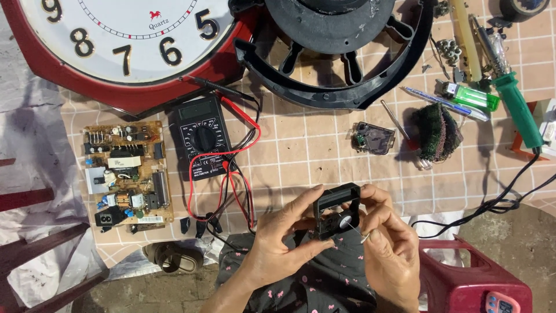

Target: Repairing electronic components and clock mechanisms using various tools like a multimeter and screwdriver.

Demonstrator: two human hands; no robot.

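Black plastic makes up the small clock movement that both hands hold just above the person's lap, in front of the near edge of the worktop. The left hand grips it from the left, thumb and fingers closed around its side and lower corner. The right hand supports its right side, and its fingers pinch a thin metal pin whose tip points into the movement's round opening.

On the checked cloth of the worktop, a black multimeter lies to the left, with red and black probe leads looping down beside it. A brown circuit board sits further left. A large wall clock with a red frame fills the top left corner, and a black round fan guard lies next to it. A small clear clock part rests near the middle, with a dark scouring pad just right of it. A green lighter and a green-handled soldering iron lie at the far right. A red plastic stool stands by the right hand.
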